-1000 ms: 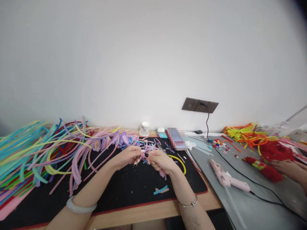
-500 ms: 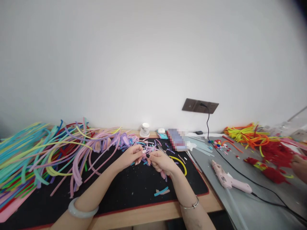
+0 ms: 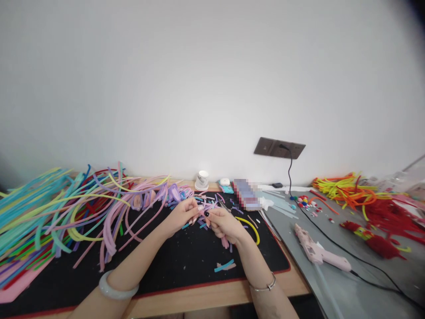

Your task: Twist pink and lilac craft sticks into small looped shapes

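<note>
My left hand (image 3: 184,216) and my right hand (image 3: 223,225) meet over the middle of the black mat, fingertips pinched close together. Between them is a small piece of pink pipe cleaner (image 3: 201,213), mostly covered by the fingers. Behind and under the hands lie short cut pipe cleaner pieces (image 3: 209,205) in purple, pink and blue. A pair of scissors (image 3: 223,204) lies partly hidden just beyond my right hand. Beside that hand a yellow pipe cleaner (image 3: 253,227) curves on the mat. Nearer me are a blue and a beige scrap (image 3: 225,266).
Long pipe cleaners in many colours (image 3: 83,208) spread over the left side. A paper cup (image 3: 202,180) and a phone (image 3: 246,195) stand near the wall. On the grey table at right lie a pink glue gun (image 3: 320,252) with its black cord, pompoms (image 3: 305,201) and a red fuzzy figure (image 3: 375,239).
My fingers have shifted only slightly around the pink piece. Another person's hand, seen at the right edge by the red pipe cleaners, has gone out of view.
</note>
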